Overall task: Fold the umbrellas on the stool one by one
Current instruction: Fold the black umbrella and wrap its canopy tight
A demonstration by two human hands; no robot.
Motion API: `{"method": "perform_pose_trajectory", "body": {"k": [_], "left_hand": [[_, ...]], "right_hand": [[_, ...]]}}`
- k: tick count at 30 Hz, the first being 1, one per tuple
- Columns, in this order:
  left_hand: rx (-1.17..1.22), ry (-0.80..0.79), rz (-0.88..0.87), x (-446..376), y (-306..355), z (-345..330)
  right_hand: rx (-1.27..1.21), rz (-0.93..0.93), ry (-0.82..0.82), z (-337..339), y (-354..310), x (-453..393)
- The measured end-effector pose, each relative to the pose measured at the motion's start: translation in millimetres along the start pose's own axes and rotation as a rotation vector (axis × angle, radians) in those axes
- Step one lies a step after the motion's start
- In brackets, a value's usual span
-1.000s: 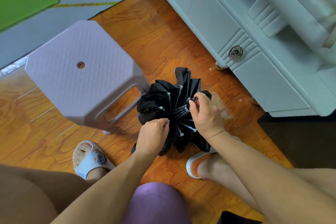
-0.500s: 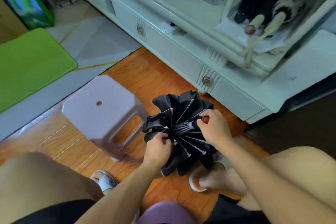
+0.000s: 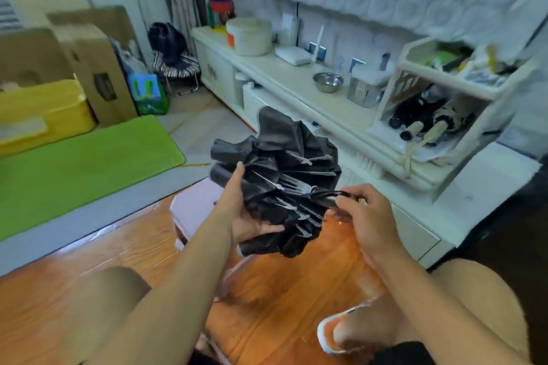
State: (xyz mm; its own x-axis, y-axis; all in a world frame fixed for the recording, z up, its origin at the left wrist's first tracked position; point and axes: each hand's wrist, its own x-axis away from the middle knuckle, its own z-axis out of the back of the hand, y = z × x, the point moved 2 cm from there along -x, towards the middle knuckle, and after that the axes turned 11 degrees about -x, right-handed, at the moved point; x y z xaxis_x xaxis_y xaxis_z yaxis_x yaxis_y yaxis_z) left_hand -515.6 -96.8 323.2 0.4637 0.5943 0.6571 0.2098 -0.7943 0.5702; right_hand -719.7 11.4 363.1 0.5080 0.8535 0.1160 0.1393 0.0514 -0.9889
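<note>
Wooden floor below hands | left hand (image 3: pixel 241 216) spread, cradling black umbrella (image 3: pixel 281 175) canopy | right hand (image 3: pixel 363 210) pinching handle | step: gathering panels | next: wrap canopy tight

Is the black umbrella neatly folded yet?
No. The black umbrella is collapsed, but its canopy bunches loosely with ribs showing.
</note>
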Motion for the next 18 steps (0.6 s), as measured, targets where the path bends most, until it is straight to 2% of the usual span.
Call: {"method": "perform_pose_trajectory", "body": {"k": [3,6,9,11,13,15,18], "left_hand": [[0.034,0.025,-0.034,2.4,35.9,3.9],[-0.048,0.249,-0.146,12.2,69.4,17.8],[-0.044,0.451,-0.39,21.6,108.7,38.3],[-0.085,0.673,-0.631,30.7,132.3,55.2],[-0.284,0.793,-0.786,46.3,148.5,60.8],[-0.376,0.772,-0.893,55.8,158.1,66.6],[-0.298,0.568,-0.952,63.5,156.3,76.9]], "right_hand": [[-0.075,0.005,-0.117,-30.7,-4.2,19.7],[-0.025,0.002,-0.267,-61.6,-0.9,28.9],[0.291,0.019,-0.449,-87.3,-6.9,16.3],[0.432,0.028,-0.556,-101.4,-25.4,-3.4],[0.417,0.108,-0.51,-112.4,-57.2,-30.3],[0.366,0.22,-0.407,-126.9,-92.7,-57.8],[0.328,0.338,-0.436,-167.0,-129.1,-90.1]]}}
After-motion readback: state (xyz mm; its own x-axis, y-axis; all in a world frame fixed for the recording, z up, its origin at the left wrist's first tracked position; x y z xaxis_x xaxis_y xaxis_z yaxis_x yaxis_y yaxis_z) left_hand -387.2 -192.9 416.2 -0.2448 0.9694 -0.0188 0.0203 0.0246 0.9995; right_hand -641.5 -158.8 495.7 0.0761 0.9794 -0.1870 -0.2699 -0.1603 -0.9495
